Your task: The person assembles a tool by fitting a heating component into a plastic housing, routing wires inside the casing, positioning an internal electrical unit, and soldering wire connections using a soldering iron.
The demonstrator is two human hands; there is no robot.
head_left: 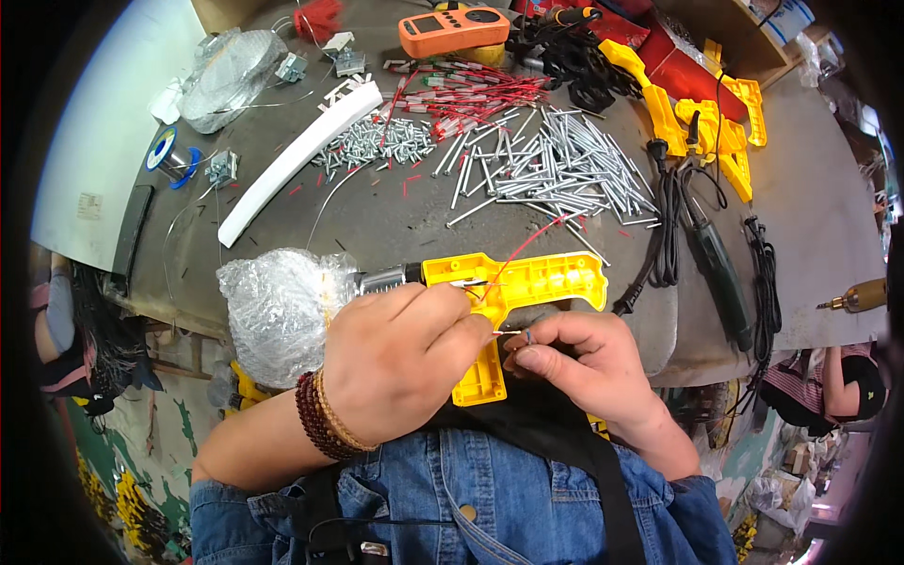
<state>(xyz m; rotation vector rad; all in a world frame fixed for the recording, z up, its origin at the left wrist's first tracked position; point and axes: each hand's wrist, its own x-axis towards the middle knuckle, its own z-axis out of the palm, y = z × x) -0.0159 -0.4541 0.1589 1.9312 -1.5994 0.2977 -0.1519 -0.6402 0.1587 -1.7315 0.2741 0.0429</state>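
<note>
A yellow plastic tool housing half lies open-side up in front of me, its handle pointing toward my body. From its left end a metal shaft runs into a bulky part wrapped in clear bubble wrap. A red wire curves up out of the housing. My left hand reaches over the housing, fingers closed in a pinch on a thin wire. Beside the handle, my right hand pinches the wire's other end, where a bit of blue shows. The fingertips partly hide the wire.
Long screws, short screws and red-leaded parts lie in piles beyond the housing. A white curved strip and solder spool are left; black power cords, yellow housings and an orange meter lie farther off.
</note>
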